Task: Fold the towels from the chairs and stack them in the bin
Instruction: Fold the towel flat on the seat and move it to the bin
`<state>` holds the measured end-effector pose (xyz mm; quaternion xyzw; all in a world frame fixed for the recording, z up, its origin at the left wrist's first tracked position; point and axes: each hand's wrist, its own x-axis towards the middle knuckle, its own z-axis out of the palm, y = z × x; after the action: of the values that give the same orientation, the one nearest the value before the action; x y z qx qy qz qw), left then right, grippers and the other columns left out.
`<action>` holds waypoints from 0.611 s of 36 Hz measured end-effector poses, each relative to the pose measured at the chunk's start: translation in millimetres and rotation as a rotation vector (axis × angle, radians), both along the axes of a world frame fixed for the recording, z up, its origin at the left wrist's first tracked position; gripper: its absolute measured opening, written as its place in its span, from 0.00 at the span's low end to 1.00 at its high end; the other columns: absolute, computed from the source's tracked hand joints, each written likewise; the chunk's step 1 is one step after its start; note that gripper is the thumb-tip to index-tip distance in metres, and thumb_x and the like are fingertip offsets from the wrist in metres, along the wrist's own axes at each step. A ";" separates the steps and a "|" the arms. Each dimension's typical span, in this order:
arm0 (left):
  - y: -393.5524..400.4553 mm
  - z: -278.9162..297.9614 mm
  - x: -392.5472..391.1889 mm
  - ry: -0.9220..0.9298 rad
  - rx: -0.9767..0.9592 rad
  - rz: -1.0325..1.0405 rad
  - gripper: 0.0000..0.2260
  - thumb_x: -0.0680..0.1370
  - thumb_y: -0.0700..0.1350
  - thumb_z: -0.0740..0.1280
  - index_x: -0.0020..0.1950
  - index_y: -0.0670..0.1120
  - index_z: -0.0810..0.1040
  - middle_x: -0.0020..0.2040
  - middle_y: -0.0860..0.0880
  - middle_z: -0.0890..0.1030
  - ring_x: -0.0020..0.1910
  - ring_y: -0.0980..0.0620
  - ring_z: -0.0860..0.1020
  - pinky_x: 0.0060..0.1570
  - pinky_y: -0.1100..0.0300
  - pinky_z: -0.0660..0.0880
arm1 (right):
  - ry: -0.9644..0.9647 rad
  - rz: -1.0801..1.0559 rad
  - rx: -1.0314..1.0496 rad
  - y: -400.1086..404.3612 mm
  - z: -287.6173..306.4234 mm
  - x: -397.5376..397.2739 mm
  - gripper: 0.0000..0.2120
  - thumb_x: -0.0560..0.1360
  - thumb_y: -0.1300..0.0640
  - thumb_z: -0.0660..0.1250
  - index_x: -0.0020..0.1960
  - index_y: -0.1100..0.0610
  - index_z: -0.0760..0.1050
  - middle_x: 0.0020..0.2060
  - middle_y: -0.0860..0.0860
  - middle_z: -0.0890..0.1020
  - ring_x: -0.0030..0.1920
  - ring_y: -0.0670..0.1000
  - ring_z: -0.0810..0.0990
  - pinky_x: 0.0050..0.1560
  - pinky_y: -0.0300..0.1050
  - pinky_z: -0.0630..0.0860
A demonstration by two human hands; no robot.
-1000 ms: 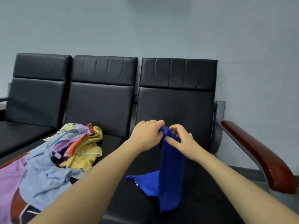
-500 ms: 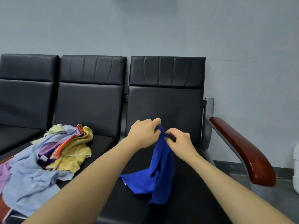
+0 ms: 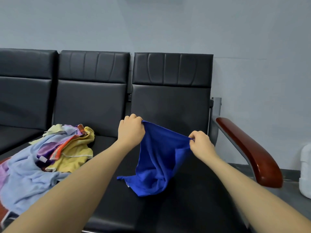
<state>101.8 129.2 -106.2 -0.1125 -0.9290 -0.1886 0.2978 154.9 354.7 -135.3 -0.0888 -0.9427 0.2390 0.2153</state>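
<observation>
No readable text, labels, brands, numbers or signs anywhere in view.

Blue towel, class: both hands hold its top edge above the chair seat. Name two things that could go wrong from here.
1. The blue towel is pinched only at two corners by the left hand and right hand; a corner may slip.
2. Its lower end bunches on the black seat, so the fold could come out crooked.

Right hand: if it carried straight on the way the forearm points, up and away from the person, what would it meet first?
Probably the black chair backrest behind the blue towel that the right hand pinches; depth is unclear from this single view.
</observation>
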 end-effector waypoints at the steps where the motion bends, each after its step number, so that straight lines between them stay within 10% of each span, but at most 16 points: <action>1: -2.4 -0.4 -0.3 0.013 0.001 0.003 0.14 0.81 0.41 0.54 0.58 0.43 0.77 0.54 0.46 0.75 0.52 0.45 0.71 0.50 0.57 0.64 | 0.015 -0.027 0.028 -0.1 0.4 0.6 0.06 0.80 0.60 0.58 0.52 0.55 0.73 0.51 0.50 0.74 0.44 0.50 0.74 0.37 0.42 0.67; 11: -10.2 30.5 -3.5 0.097 0.140 0.037 0.16 0.75 0.34 0.57 0.56 0.44 0.79 0.54 0.46 0.78 0.54 0.45 0.70 0.47 0.58 0.65 | 0.238 -0.126 -0.055 -9.0 41.9 -5.9 0.06 0.80 0.64 0.54 0.51 0.55 0.67 0.44 0.51 0.76 0.38 0.52 0.72 0.33 0.43 0.64; 17: 1.6 70.1 2.9 0.155 0.264 -0.094 0.10 0.77 0.34 0.54 0.54 0.38 0.73 0.53 0.41 0.74 0.53 0.43 0.67 0.50 0.54 0.66 | 0.381 -0.167 -0.243 -14.9 90.9 -12.9 0.09 0.79 0.65 0.52 0.50 0.53 0.66 0.46 0.51 0.75 0.49 0.55 0.72 0.61 0.53 0.61; 22: 7.3 85.8 6.7 0.176 0.171 -0.077 0.08 0.78 0.44 0.56 0.47 0.41 0.72 0.49 0.44 0.74 0.50 0.45 0.66 0.51 0.55 0.63 | 0.472 -0.041 -0.318 -15.1 115.5 -9.6 0.10 0.79 0.67 0.48 0.50 0.55 0.64 0.47 0.54 0.74 0.42 0.52 0.71 0.38 0.42 0.66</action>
<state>108.4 136.5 -20.4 -0.1383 -0.8748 -0.2678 0.3793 145.3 339.6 -19.8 -0.0824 -0.8152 0.3937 0.4168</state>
